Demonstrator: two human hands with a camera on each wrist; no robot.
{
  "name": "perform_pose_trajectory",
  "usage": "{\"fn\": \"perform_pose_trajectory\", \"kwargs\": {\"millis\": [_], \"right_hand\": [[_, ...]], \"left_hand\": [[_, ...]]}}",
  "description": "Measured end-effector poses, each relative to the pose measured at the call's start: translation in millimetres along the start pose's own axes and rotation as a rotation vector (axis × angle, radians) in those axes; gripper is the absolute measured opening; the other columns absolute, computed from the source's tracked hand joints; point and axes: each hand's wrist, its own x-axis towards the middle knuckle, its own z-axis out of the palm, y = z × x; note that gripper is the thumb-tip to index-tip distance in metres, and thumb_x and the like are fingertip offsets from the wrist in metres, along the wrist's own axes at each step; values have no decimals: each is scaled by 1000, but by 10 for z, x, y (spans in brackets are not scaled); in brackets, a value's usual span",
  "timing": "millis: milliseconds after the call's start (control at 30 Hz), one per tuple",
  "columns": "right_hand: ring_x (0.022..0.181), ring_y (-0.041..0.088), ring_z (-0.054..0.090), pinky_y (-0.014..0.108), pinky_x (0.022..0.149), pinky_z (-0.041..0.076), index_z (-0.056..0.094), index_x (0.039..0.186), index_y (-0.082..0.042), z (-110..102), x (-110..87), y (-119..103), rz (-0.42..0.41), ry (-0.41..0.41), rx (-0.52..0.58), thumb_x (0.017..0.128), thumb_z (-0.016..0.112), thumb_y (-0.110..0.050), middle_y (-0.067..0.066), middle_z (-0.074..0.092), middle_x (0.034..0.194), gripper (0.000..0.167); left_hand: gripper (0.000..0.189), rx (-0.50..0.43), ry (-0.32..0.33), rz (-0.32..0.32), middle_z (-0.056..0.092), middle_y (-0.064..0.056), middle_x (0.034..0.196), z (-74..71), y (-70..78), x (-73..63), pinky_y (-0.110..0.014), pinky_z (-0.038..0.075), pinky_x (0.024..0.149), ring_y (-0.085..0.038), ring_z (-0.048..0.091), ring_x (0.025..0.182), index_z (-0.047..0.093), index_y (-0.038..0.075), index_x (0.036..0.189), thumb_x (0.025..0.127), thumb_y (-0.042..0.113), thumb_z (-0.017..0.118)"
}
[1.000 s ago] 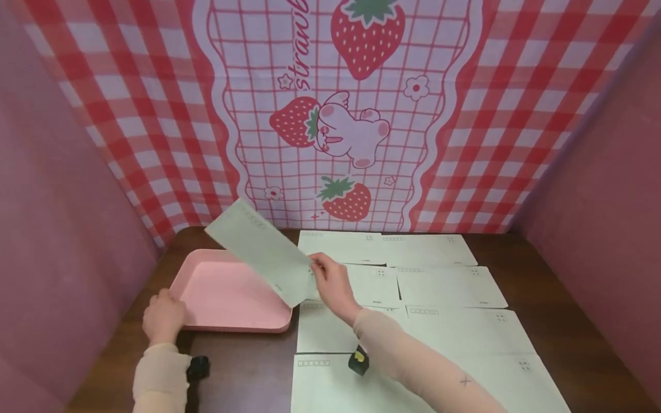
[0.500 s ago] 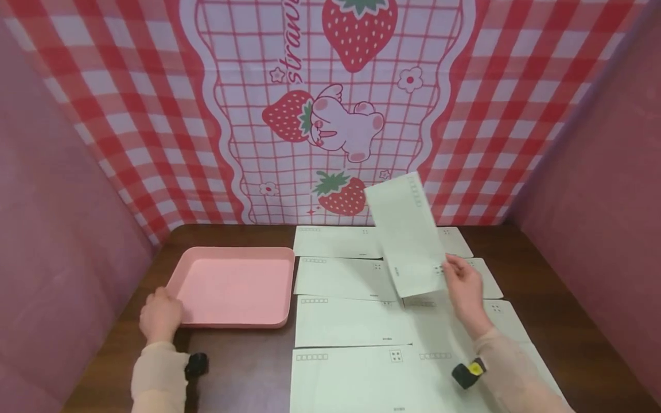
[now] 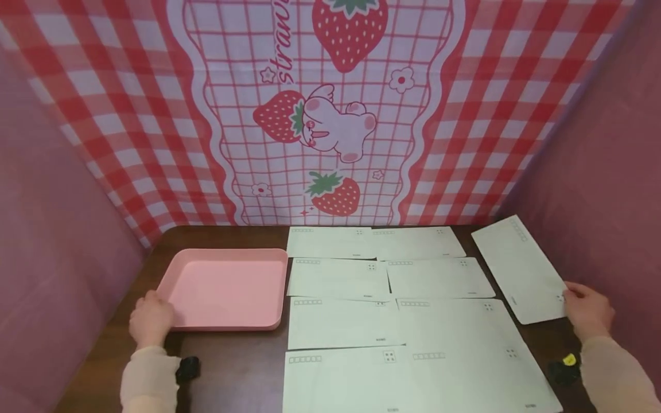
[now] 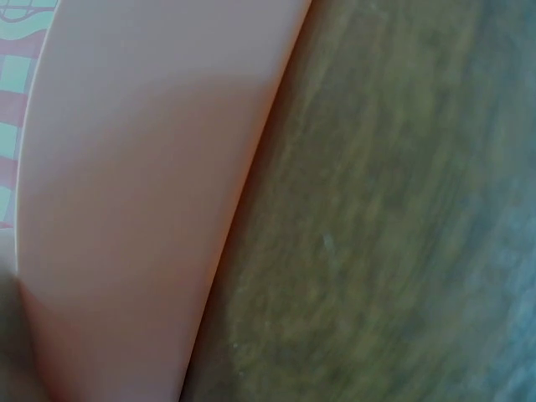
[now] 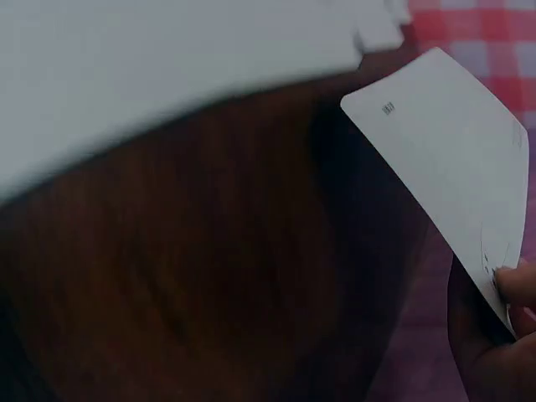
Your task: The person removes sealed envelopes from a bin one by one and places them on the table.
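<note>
At the table's right edge my right hand (image 3: 591,310) pinches the near corner of a pale green envelope (image 3: 518,267). It is held above the table, to the right of the laid-out envelopes; the right wrist view shows the thumb on the face of the envelope (image 5: 452,159) and fingers behind it. My left hand (image 3: 151,318) grips the left rim of an empty pink tray (image 3: 222,289). The outer wall of the tray (image 4: 151,184) fills much of the left wrist view. Several similar envelopes (image 3: 341,321) lie face up in two columns between the hands.
The envelopes' edges meet or slightly overlap, and their left column starts right beside the tray. A brown wooden table (image 3: 232,373) lies beneath everything. Behind it hangs a strawberry-print cloth (image 3: 330,115), with pink curtains (image 3: 604,189) at the sides.
My right hand has carried the envelope from over the tray, across the laid-out envelopes, to the right edge and lower. My left hand has stayed on the tray; the view has shifted slightly.
</note>
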Motion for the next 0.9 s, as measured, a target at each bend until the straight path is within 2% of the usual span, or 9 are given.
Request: {"fn": "perform_pose_trajectory", "kwargs": {"millis": [67, 133, 233, 367, 500, 633, 700, 833, 900], "right_hand": [[104, 49, 41, 50, 77, 39, 40, 128, 10, 13, 20, 59, -57, 17, -51, 94, 34, -19, 34, 40, 127, 45], [105, 53, 38, 58, 87, 30, 43, 122, 14, 44, 36, 105, -113, 45, -107, 94, 34, -15, 37, 42, 121, 42], [95, 55, 43, 59, 81, 32, 47, 114, 16, 98, 32, 169, -176, 63, -203, 92, 36, -10, 38, 48, 111, 35], [77, 52, 50, 53, 63, 38, 52, 104, 14, 147, 21, 238, -232, 50, -331, 88, 42, -7, 37, 53, 98, 29], [71, 50, 52, 49, 55, 39, 52, 99, 13, 180, 18, 262, -219, 12, -389, 85, 44, -10, 36, 54, 93, 28], [77, 53, 52, 49, 53, 40, 52, 102, 12, 174, 21, 233, -203, -1, -422, 84, 42, -11, 36, 53, 94, 31], [77, 53, 51, 50, 52, 40, 52, 102, 12, 168, 27, 212, -199, 6, -443, 84, 40, -10, 36, 53, 91, 31], [75, 52, 48, 52, 55, 38, 51, 90, 14, 206, 30, 217, -201, 37, -505, 83, 39, -7, 35, 49, 80, 26], [76, 52, 46, 54, 58, 37, 49, 86, 16, 244, 23, 231, -204, 64, -526, 82, 39, -6, 35, 47, 79, 24]], "left_hand": [[35, -9, 9, -3, 44, -36, 100, -7, -21, 2, -59, 37, 73, -58, 45, 88, 41, -13, 106, 83, 11, 29], [36, -18, 14, -6, 44, -36, 101, -8, -32, 5, -59, 37, 74, -58, 44, 89, 41, -13, 107, 83, 11, 29], [36, -21, 7, -14, 43, -36, 102, -3, -36, 1, -59, 37, 74, -58, 44, 90, 41, -12, 109, 84, 11, 29], [36, -12, -1, -16, 44, -36, 101, -2, -33, -7, -59, 37, 74, -57, 45, 90, 41, -12, 109, 83, 11, 30], [36, -14, 13, -2, 44, -36, 100, -17, -32, -19, -59, 37, 74, -58, 45, 89, 41, -13, 107, 82, 10, 30], [35, -18, 23, 3, 44, -37, 99, -10, -20, -27, -59, 37, 73, -58, 45, 88, 41, -13, 105, 82, 10, 29], [35, -20, 18, 0, 44, -37, 100, 2, -13, -29, -59, 37, 73, -58, 45, 88, 41, -13, 105, 82, 10, 29], [36, -17, 7, 5, 43, -37, 100, 10, 6, -12, -59, 37, 73, -58, 45, 89, 41, -14, 105, 83, 11, 29], [37, -16, 4, 7, 43, -38, 100, 5, 12, 8, -59, 37, 73, -59, 44, 89, 40, -15, 105, 83, 12, 29]]}}
